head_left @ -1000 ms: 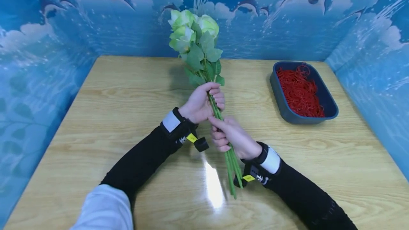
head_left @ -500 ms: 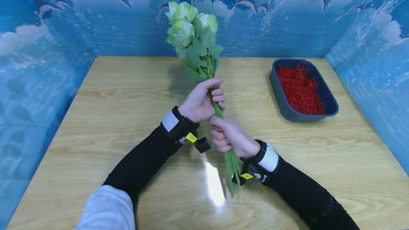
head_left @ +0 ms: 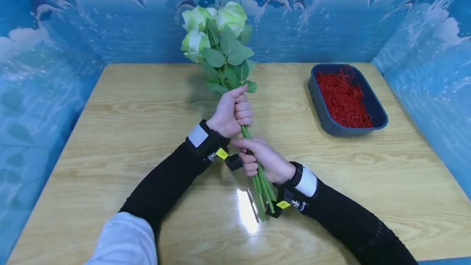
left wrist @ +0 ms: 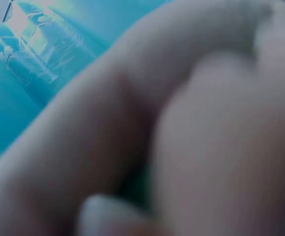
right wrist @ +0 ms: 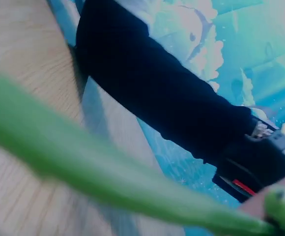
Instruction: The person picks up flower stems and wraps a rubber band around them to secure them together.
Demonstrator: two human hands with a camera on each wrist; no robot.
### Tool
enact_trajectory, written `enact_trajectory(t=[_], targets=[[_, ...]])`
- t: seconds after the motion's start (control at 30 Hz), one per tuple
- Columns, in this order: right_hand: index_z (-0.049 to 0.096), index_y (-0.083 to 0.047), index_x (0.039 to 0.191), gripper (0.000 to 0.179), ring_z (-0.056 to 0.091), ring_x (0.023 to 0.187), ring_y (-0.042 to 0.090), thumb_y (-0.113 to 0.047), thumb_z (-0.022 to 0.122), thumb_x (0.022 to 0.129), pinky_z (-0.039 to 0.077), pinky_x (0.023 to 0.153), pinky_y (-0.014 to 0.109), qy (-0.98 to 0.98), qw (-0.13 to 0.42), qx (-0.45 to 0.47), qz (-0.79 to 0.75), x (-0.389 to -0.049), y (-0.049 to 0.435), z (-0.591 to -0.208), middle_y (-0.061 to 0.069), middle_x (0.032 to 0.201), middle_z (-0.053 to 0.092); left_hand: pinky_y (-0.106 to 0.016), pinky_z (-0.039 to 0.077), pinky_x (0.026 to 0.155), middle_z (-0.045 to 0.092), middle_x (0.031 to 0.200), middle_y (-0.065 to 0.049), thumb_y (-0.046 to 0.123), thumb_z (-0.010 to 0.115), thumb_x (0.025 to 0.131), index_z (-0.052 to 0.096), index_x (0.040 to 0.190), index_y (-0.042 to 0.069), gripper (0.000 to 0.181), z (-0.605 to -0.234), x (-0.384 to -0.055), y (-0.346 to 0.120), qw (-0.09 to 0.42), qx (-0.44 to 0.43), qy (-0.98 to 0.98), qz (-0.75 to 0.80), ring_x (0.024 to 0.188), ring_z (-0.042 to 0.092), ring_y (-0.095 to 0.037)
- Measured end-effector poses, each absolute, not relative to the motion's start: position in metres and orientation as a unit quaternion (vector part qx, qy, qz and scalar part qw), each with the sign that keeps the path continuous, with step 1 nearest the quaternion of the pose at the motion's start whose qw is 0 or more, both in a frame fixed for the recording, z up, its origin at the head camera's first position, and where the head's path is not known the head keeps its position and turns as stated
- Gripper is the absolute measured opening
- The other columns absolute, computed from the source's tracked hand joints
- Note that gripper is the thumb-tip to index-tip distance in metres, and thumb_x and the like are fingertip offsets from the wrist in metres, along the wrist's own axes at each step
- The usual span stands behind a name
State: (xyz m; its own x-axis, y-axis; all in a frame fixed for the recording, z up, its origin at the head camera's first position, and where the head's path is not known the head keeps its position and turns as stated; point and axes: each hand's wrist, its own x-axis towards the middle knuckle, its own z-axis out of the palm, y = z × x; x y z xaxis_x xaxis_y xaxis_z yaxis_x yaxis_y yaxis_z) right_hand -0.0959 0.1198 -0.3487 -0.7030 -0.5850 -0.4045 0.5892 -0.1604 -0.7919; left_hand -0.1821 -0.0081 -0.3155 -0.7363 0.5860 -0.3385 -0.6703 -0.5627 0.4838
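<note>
A bunch of pale green-white roses (head_left: pixel 232 16) with broad green leaves is held slanted above the table, blooms toward the back wall. My left hand (head_left: pixel 232 111) grips the stems just under the leaves, fingers curled round them. Lower down, my right hand (head_left: pixel 266 160) holds the same bunch, and the bare stems (head_left: pixel 262 193) stick out below it. Blurred fingers (left wrist: pixel 83 128) fill most of the left wrist view and hide nearly all the stems there. Across the right wrist view runs one thick green stem (right wrist: pixel 93 164), close to the camera.
On the right of the wooden table (head_left: pixel 147 93) stands a dark blue tub (head_left: pixel 347 131), with a heap of thin red loops (head_left: pixel 344 101), like rubber bands, inside. Blue dolphin-print sheeting (head_left: pixel 147 32) walls the back and both sides.
The blooms have turned and spread, shifting a little left in the head view. My left fingers have closed further round the stems. Both hands sit slightly further left.
</note>
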Motion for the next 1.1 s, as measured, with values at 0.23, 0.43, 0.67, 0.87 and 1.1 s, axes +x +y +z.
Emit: enact_trajectory(t=[0.23, 0.43, 0.67, 0.87, 1.1], targets=[[0.036, -0.018, 0.071, 0.041, 0.029, 0.041, -0.001, -0.029, 0.034, 0.11, 0.024, 0.043, 0.017, 0.528, 0.431, -0.035, -0.731, -0.091, 0.128, -0.354, -0.014, 0.051, 0.03, -0.018, 0.012, 0.042, 0.027, 0.04, 0.007, 0.035, 0.04, 0.11, 0.038, 0.067, 0.017, 0.046, -0.319, -0.19, -0.017, 0.34, -0.092, 0.287, 0.891, 0.033, 0.022, -0.005], [0.028, -0.02, 0.063, 0.046, 0.026, 0.037, -0.003, -0.026, 0.038, 0.107, 0.018, 0.038, 0.017, 0.56, 0.391, -0.031, -0.73, -0.087, 0.124, -0.361, -0.015, 0.048, 0.025, -0.02, 0.009, 0.044, 0.024, 0.042, 0.007, 0.042, 0.039, 0.109, 0.037, 0.064, 0.017, 0.052, -0.32, -0.191, -0.017, 0.354, -0.078, 0.282, 0.888, 0.034, 0.021, -0.007], [0.036, -0.018, 0.069, 0.04, 0.033, 0.041, 0.0, -0.026, 0.036, 0.109, 0.028, 0.042, 0.018, 0.555, 0.404, -0.042, -0.726, -0.091, 0.125, -0.363, -0.013, 0.051, 0.033, -0.022, 0.001, 0.052, 0.013, 0.047, 0.008, 0.041, 0.039, 0.109, 0.028, 0.048, 0.019, 0.066, -0.325, -0.197, -0.021, 0.364, -0.066, 0.281, 0.885, 0.037, 0.013, -0.006], [0.053, -0.001, 0.129, 0.046, 0.071, 0.1, 0.019, -0.038, 0.035, 0.109, 0.057, 0.091, 0.036, 0.677, 0.393, -0.106, -0.613, -0.098, 0.158, -0.345, 0.013, 0.112, 0.071, -0.022, 0.002, 0.05, 0.01, 0.048, 0.009, 0.034, 0.04, 0.109, 0.018, 0.052, 0.02, 0.063, -0.327, -0.197, -0.022, 0.342, -0.054, 0.301, 0.889, 0.039, 0.008, -0.005], [0.051, 0.002, 0.143, 0.052, 0.063, 0.123, 0.036, -0.036, 0.046, 0.108, 0.053, 0.1, 0.05, 0.883, 0.258, -0.099, -0.38, -0.123, 0.251, -0.297, 0.021, 0.137, 0.062, -0.021, 0.0, 0.052, 0.008, 0.051, 0.008, 0.034, 0.031, 0.112, 0.01, 0.061, 0.02, 0.056, -0.326, -0.198, -0.021, 0.364, -0.04, 0.29, 0.884, 0.046, 0.003, -0.006]])
